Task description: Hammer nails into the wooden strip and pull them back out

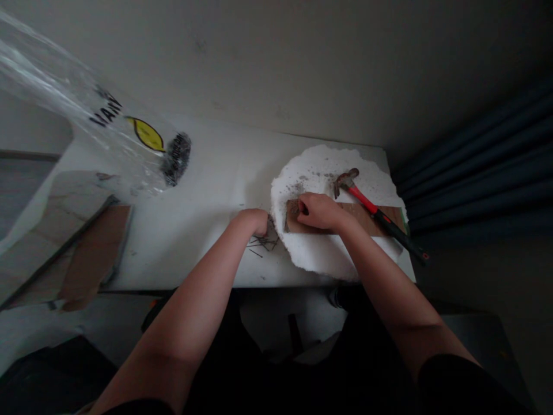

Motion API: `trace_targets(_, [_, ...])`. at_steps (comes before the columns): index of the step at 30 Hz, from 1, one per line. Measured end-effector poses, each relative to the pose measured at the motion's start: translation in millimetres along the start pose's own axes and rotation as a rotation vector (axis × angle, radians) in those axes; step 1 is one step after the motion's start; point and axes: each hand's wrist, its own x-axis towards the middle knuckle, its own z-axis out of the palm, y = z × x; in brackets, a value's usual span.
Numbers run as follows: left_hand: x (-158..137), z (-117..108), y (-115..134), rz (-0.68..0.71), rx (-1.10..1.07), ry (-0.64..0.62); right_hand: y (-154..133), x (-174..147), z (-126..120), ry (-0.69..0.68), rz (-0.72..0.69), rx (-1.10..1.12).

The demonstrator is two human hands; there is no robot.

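My right hand (317, 210) is over the left end of a brown wooden board (363, 216), its fingers curled closed. What they hold, if anything, is too dark to make out. Under the board lies a rough-edged white slab (311, 253) with grey crumbs on it. My left hand (254, 221) reaches down beside the slab at a small heap of thin dark nails (268, 244); its fingertips are mostly hidden. A claw hammer (367, 204) with a red and black handle rests across the board and slab, its head toward the back.
Clear plastic wrapping (125, 144) with a yellow print covers the back left of the white table (207, 173). Brown and greyish panels (95, 253) lie at the left edge, partly overhanging. A dark curtain (475, 167) hangs at the right, and a wall (280, 69) stands behind.
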Motion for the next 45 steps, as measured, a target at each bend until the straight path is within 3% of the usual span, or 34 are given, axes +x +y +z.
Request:
trace_targets(9, [-6, -9, 11, -0.086, 0.090, -0.086, 2, -2, 0, 0.032, -0.001, 0.046])
trace_targets(23, [-15, -19, 9, -0.129, 0.073, -0.018, 8, -2, 2, 0.117, -0.057, 0.203])
trace_targets(30, [-23, -29, -4, -0.365, -0.027, 0.154, 13, -9, -7, 0.233, -0.106, 0.469])
trace_targets(32, [-26, -34, -5, -0.397, -0.129, 0.330, 12, -11, -12, 0.278, -0.107, 0.626])
trace_targets(35, [-30, -44, 1, -0.251, -0.388, 0.760, 9, -13, -18, 0.267, -0.108, 0.906])
trace_targets(36, [-32, -46, 5, -0.132, -0.504, 0.843, 7, -13, -18, 0.254, -0.110, 0.974])
trace_targets(37, [-33, -48, 9, 0.010, -0.624, 0.845, 6, -13, -17, 0.244, -0.109, 1.015])
trace_targets(39, [-35, -50, 17, 0.287, -0.812, 0.666, 3, -12, -14, 0.243, -0.101, 1.032])
trace_targets(41, [-37, -48, 24, 0.470, -0.888, 0.460, 1, -10, -11, 0.248, -0.092, 1.010])
trace_targets(45, [-39, -43, 27, 0.552, -0.884, 0.327, 0, -6, -7, 0.240, -0.074, 1.046])
